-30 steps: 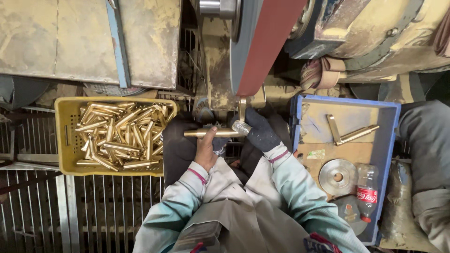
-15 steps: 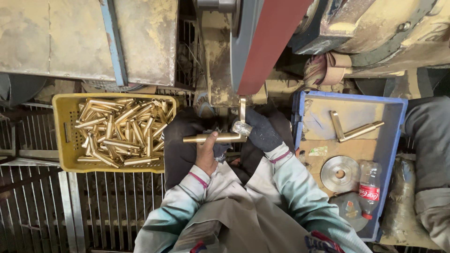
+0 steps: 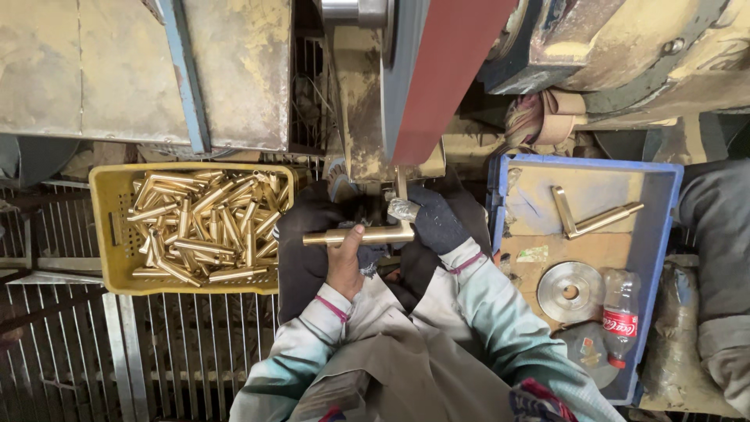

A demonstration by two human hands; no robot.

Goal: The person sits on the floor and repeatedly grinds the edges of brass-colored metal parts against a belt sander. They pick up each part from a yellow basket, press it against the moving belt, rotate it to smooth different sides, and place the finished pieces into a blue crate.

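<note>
Little has shifted since a moment ago: your bare left hand still grips the brass handle around its bar, and your gloved right hand stays closed on its bent end, just under the red sanding belt. Left sits the yellow crate of brass pieces; right, the blue tray.

The L-shaped brass handle lies level, its long bar gripped in bare fingers; its short arm stands upright beside gloved fingertips. It is polished and golden.
</note>
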